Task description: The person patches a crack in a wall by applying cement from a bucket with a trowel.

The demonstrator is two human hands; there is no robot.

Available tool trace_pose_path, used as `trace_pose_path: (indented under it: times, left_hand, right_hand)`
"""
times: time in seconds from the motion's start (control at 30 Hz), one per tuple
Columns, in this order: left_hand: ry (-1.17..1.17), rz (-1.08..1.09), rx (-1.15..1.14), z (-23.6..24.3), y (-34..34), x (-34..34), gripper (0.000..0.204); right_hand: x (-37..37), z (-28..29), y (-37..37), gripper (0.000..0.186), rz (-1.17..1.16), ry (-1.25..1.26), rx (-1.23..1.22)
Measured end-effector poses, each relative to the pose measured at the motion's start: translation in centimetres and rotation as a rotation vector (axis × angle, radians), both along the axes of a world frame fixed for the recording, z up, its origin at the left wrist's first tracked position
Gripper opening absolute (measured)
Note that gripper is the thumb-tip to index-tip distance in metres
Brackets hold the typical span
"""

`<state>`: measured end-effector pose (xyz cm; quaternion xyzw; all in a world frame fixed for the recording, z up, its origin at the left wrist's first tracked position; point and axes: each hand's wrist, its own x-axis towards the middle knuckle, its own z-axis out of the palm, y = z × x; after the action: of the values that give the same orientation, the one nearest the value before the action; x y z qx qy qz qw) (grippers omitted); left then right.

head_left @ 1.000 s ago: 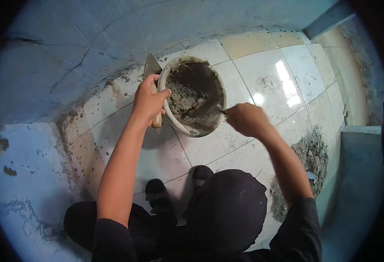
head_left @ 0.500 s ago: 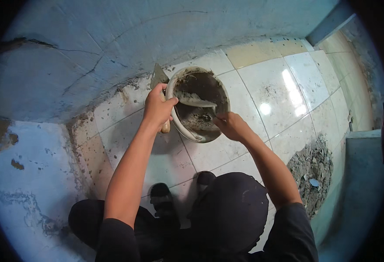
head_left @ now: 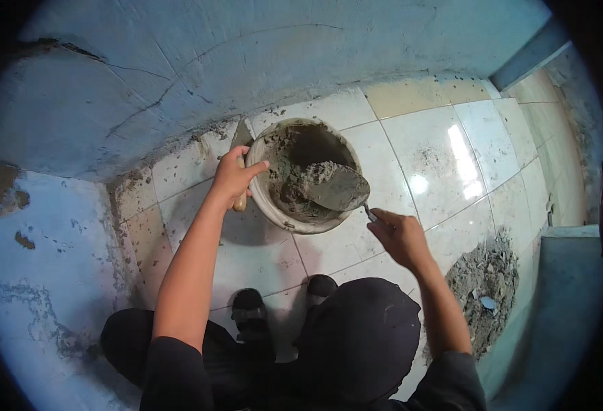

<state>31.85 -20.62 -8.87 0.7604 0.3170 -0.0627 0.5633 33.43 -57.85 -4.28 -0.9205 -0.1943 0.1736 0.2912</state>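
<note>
A pale round bucket (head_left: 271, 211), tipped a little, holds wet grey mortar (head_left: 289, 183). My left hand (head_left: 233, 179) grips its left rim, thumb over the edge. The same hand also holds a pointed trowel (head_left: 242, 135), its blade toward the wall and its wooden handle showing below the fingers. My right hand (head_left: 403, 238) is closed on the handle of a round-bladed trowel (head_left: 350, 192). That blade is above the bucket's right side with a heap of mortar on it.
A cracked blue wall (head_left: 198, 61) runs behind the bucket, meeting a stained wall (head_left: 41, 253) at left. Rubble (head_left: 483, 294) lies at right on the tiled floor (head_left: 421, 154), beside a low blue ledge (head_left: 568, 274). My feet (head_left: 250, 312) are just in front of the bucket.
My right hand has drawn back rightward and toward me. The round-bladed trowel has come up out of the bucket's middle, now loaded with mortar. My left hand keeps its grip.
</note>
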Motion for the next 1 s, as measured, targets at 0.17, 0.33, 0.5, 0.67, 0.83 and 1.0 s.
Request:
trace_pose_path:
  times: [0.17, 0.33, 0.5, 0.67, 0.83, 1.0]
  left_hand:
    - [0.06, 0.044, 0.052, -2.4, 1.7, -1.6, 0.075]
    - [0.001, 0.178, 0.014, -0.7, 5.5, -2.3, 0.033]
    - [-0.062, -0.026, 0.159, 5.3, 4.0, -4.1, 0.016]
    - [-0.159, -0.01, -0.229, 7.9, -3.2, -7.5, 0.025]
    - [-0.219, -0.174, -0.292, 7.9, -8.2, -8.2, 0.052]
    - [-0.448, -0.356, -0.178, 5.1, -11.1, -6.4, 0.047]
  right_hand:
    - [-3.5, -6.6, 0.3, 0.034, -0.157, 0.061, 0.039]
    - [-6.7, -11.0, 2.2, 0.028, -0.243, 0.087, 0.287]
    - [-8.6, -11.3, 4.1, 0.024, -0.315, 0.247, 0.587]
    - [-8.4, -8.2, 6.5, 0.027, -0.338, 0.313, 0.838]
    - [-7.2, -4.3, 10.4, 0.026, -0.216, 0.254, 0.943]
    - [-7.4, -5.6, 11.0, 0.027, -0.105, 0.2, 0.992]
